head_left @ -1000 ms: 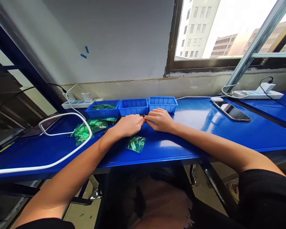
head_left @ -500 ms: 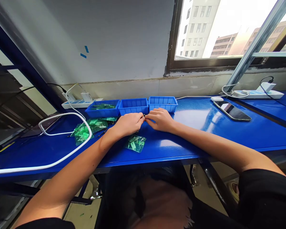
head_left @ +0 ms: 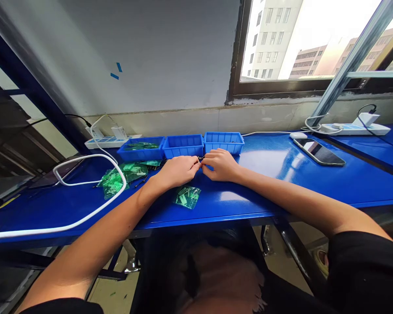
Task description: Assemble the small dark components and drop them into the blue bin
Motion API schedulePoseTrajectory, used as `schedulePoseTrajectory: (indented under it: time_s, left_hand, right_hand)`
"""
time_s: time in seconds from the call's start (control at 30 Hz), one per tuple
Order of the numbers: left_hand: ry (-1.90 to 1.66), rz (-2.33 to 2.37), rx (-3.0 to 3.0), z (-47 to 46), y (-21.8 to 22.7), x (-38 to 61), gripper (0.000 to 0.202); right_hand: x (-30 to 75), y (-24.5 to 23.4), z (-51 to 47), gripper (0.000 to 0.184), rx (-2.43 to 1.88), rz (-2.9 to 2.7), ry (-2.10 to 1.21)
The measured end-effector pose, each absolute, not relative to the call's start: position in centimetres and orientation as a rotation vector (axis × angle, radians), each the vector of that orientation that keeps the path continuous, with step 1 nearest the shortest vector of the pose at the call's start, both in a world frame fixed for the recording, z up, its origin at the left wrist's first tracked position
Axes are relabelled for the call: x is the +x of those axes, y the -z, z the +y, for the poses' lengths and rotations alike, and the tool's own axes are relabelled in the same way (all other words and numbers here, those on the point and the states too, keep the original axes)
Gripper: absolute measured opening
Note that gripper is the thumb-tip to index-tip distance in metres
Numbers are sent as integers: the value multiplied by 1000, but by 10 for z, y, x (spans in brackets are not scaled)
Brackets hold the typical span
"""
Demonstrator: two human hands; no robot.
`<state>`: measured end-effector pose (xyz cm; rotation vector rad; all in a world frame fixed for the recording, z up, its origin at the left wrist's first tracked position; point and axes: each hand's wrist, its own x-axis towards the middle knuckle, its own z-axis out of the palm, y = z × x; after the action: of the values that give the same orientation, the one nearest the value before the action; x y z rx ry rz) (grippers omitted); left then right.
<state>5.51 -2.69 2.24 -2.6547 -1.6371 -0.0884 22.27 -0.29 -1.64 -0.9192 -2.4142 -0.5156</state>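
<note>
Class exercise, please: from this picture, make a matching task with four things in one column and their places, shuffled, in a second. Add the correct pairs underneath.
Things
1. Right hand
2. Phone
3. Blue strips
4. Separate green bag

Places
A. Between the left hand and the front edge of the table
B. On the grey wall
C. Beside the left hand, fingertips close to its fingertips
D. Lying on the table, to the right of the three blue bins

Pairs: 1-C, 2-D, 3-B, 4-A

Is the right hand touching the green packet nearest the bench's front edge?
Apart. The head view shows blue tabletop between the right hand and that green packet.
</note>
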Motion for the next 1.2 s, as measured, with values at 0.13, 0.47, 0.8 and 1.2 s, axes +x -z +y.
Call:
schedulePoseTrajectory:
  time_s: [0.13, 0.47, 0.8, 1.2]
  left_hand:
    - [104, -1626, -2667, -27, -22, 55, 33]
    - [99, -1612, -2686, -28, -23, 56, 33]
    - [96, -1667, -2632, -30, -24, 56, 34]
    - [122, -1709, -2600, -27, -24, 57, 34]
  right_hand:
    - [223, 17, -2, 25, -886, -2403, 505]
    - [226, 22, 3, 25, -770, -2355, 436]
    - [226, 22, 2, 30, -706, -2293, 559]
    - [225, 22, 3, 19, -777, -2223, 527]
